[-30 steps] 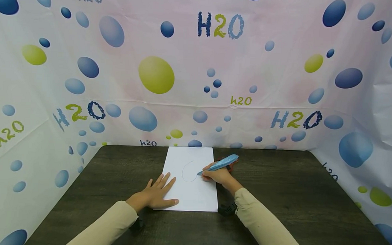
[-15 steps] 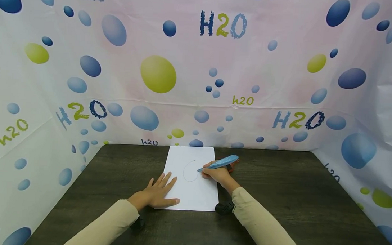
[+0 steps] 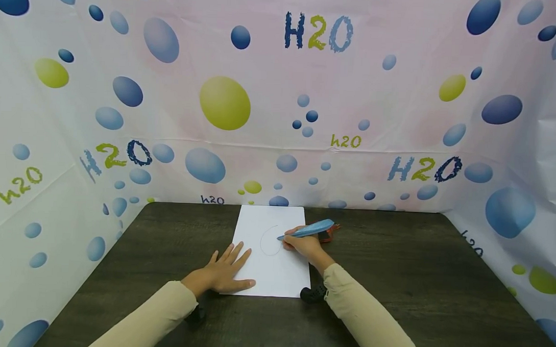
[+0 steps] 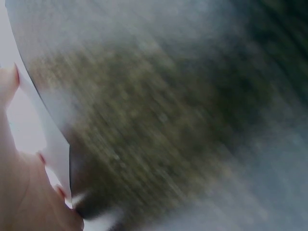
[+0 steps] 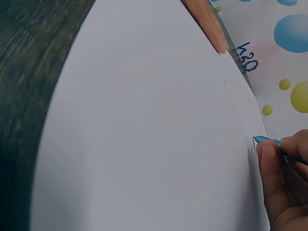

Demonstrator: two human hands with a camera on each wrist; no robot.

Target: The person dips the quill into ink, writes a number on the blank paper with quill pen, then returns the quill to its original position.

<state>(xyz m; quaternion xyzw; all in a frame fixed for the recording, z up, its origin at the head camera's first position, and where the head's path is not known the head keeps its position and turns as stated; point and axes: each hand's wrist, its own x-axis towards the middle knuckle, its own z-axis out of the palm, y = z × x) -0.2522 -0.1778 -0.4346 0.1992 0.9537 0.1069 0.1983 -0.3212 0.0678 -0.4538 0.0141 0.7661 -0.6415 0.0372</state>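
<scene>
A white sheet of paper (image 3: 274,280) lies on the dark wooden table. My left hand (image 3: 221,273) rests flat on its lower left part, fingers spread. Part of that hand (image 4: 29,192) shows at the paper's edge in the left wrist view. My right hand (image 3: 305,246) pinches a light blue pen (image 3: 310,230), broad at its back end and slanting up to the right. In the right wrist view the pen's tip (image 5: 255,139) meets the sheet at the end of a thin curved line (image 5: 235,108), which forms an unclosed loop. A left-hand finger (image 5: 209,29) appears at the far edge.
An orange-red object (image 3: 331,232), partly hidden, is behind the right hand. Black devices sit at the right wrist (image 3: 312,294) and left wrist (image 3: 196,313). A backdrop (image 3: 266,117) with bubbles and "H2O" lettering surrounds the dark table (image 3: 394,264).
The right hand and pen have moved a little up and left over the paper, lengthening the curve's right side upward. The left hand stays in place; the head view has shifted slightly.
</scene>
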